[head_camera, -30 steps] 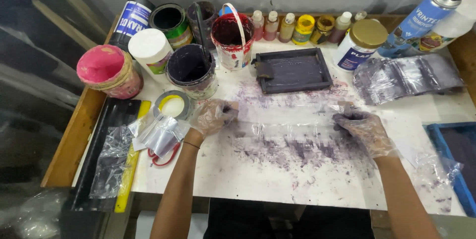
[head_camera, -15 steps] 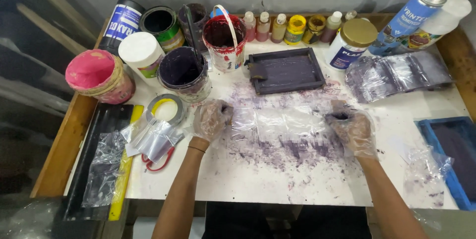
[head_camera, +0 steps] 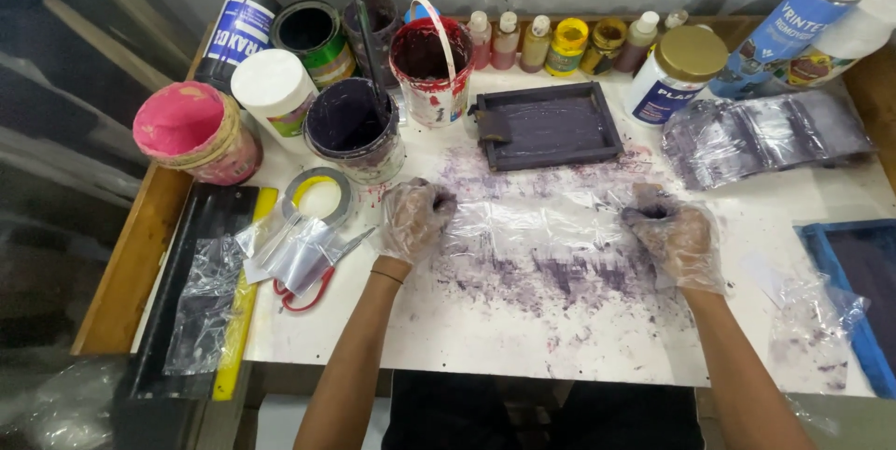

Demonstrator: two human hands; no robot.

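**Gloved hands pinch a clear plastic sheet on a stained table**

Head view: The left hand (head_camera: 413, 217) and the right hand (head_camera: 674, 237), both in thin clear gloves, each grip one end of a clear plastic sheet (head_camera: 537, 226). The sheet lies flat on the white table (head_camera: 523, 338), stretched between the two hands, over a purple-stained patch. Both hands are closed on the sheet's edges, fingers curled down.

Taking the sheet as the landmark: just behind it sits a dark tray (head_camera: 546, 125). Behind and to its left stands a purple pot (head_camera: 353, 128), with a red bucket (head_camera: 431, 63) beside that. A tape roll (head_camera: 320, 196) and red scissors (head_camera: 313, 277) lie to the left, near the left hand. Farther left is a pink-lidded tub (head_camera: 191, 133). To the right and behind lies a pile of stained bags (head_camera: 765, 133). A row of small bottles (head_camera: 560, 39) stands along the back.
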